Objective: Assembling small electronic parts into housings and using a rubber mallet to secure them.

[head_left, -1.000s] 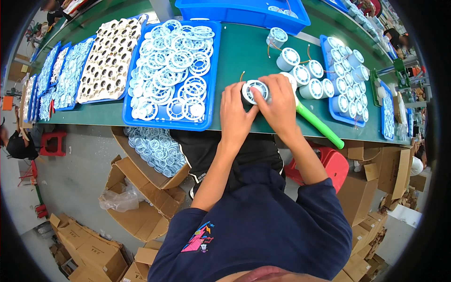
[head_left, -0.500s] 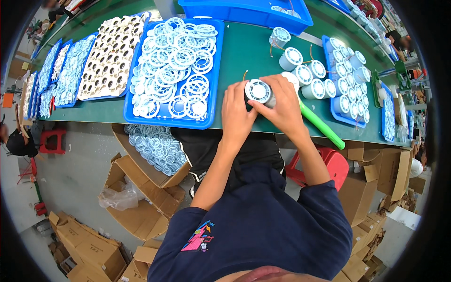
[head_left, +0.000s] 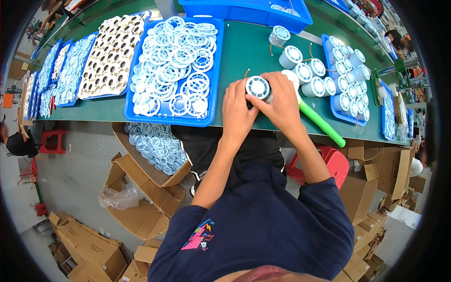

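Between my hands, over the near edge of the green table, stands a cylindrical motor housing [head_left: 257,87] with a white slotted cap facing up and a thin wire poking out behind it. My left hand [head_left: 238,105] wraps its left side. My right hand [head_left: 280,101] grips it from the right, its thumb at the cap's near rim. Close beyond the right hand lies a mallet [head_left: 322,124] with a green handle, its white head partly covered by my fingers. Several similar capped housings [head_left: 303,73] with wires stand just to the right.
Left of my hands, a blue tray [head_left: 213,70] holds many white slotted rings; an egg-crate style tray [head_left: 112,56] lies beyond it. A second blue tray [head_left: 336,110] of housings is at right. A blue bin [head_left: 244,14] sits at the back. Cardboard boxes [head_left: 136,197] and a red stool [head_left: 329,164] are below.
The housing and both hands have shifted very slightly away from me. My grip on it stays much the same.
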Action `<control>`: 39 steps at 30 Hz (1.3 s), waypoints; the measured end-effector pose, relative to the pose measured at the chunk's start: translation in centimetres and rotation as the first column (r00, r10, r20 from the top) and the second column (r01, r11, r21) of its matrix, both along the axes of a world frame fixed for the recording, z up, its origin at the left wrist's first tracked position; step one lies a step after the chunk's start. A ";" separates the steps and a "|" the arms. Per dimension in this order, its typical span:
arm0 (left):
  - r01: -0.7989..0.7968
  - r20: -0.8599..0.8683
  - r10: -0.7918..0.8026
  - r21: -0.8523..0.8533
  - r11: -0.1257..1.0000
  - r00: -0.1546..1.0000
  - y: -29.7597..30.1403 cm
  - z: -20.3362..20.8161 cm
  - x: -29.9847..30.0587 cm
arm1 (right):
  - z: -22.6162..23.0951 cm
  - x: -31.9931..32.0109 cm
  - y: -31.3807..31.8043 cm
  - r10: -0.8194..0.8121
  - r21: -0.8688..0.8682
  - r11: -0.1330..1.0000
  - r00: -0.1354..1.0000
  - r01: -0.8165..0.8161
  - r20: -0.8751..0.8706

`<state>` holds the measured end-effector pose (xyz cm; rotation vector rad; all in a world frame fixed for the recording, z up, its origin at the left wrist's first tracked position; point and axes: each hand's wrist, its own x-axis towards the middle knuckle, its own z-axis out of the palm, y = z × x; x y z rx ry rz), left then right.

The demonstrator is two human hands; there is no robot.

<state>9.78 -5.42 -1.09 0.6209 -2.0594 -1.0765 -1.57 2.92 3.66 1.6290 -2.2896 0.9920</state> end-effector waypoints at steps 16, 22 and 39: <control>0.098 -0.097 -0.089 0.089 0.991 0.991 -0.4 0.5 0.2 | -1.3 -0.9 9.0 -0.292 0.052 0.956 0.943 0.288 0.161; 0.100 -0.088 -0.089 0.123 0.987 0.992 -0.5 0.5 0.1 | -1.0 -2.2 10.4 -0.275 0.228 0.934 0.961 0.274 -0.028; 0.063 0.024 -0.065 0.072 0.995 0.998 0.1 0.1 0.5 | 5.7 -2.6 9.5 -0.292 0.308 0.941 0.796 0.140 0.531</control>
